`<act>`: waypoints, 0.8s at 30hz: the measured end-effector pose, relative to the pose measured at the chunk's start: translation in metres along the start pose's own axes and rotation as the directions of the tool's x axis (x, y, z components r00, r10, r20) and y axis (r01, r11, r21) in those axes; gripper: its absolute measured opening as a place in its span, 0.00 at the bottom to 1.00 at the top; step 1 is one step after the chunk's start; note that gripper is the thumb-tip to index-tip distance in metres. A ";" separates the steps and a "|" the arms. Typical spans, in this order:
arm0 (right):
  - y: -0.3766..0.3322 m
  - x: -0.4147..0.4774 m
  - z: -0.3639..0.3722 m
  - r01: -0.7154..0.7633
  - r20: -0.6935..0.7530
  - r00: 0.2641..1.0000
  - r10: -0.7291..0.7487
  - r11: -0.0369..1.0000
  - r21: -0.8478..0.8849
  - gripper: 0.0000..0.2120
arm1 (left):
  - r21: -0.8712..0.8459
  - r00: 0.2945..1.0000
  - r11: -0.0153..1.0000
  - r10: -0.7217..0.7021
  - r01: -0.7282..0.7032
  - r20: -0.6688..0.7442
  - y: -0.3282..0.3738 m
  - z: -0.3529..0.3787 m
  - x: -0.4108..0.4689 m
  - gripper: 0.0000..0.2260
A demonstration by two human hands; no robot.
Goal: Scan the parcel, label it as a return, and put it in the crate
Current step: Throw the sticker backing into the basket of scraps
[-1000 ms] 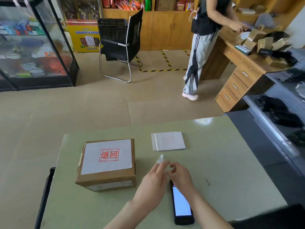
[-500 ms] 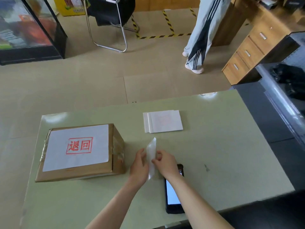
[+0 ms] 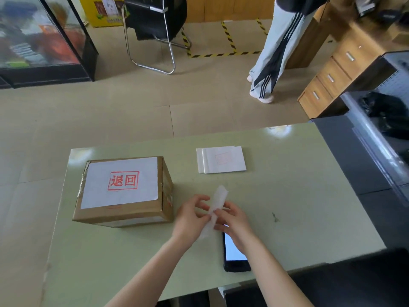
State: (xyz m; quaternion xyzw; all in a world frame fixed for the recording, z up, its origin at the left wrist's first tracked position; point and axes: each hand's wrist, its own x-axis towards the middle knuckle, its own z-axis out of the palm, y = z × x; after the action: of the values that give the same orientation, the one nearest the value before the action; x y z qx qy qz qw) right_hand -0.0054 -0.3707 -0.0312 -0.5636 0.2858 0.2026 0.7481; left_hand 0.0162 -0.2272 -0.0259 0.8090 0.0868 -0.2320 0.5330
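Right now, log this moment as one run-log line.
both hands: left hand and right hand pinch paper strip | parcel: return label on, on table | phone: lit | crate: unseen

We count one cardboard parcel point(image 3: 124, 191) bearing one white label point(image 3: 120, 182), one stack of label sheets point(image 3: 222, 159), one phone point(image 3: 235, 253), one paper strip point(image 3: 215, 209) between two hands, left hand point(image 3: 191, 220) and right hand point(image 3: 235, 222), one table point(image 3: 298, 196), one chair point(image 3: 155, 29).

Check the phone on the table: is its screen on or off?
On. The phone lies face up, its screen glowing white, partly covered by the right hand.
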 end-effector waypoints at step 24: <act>0.077 -0.156 0.206 0.257 0.329 0.930 -0.165 0.931 -0.260 0.09 | -0.525 0.996 0.846 -0.075 0.090 0.050 -0.108 -0.224 -0.185 0.08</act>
State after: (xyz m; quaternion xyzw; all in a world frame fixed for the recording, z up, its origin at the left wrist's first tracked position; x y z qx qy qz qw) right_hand -0.1297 -0.1482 0.0567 -0.6601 0.0713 0.2446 0.7066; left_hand -0.1245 0.0392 0.0447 0.6241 0.1744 -0.2334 0.7250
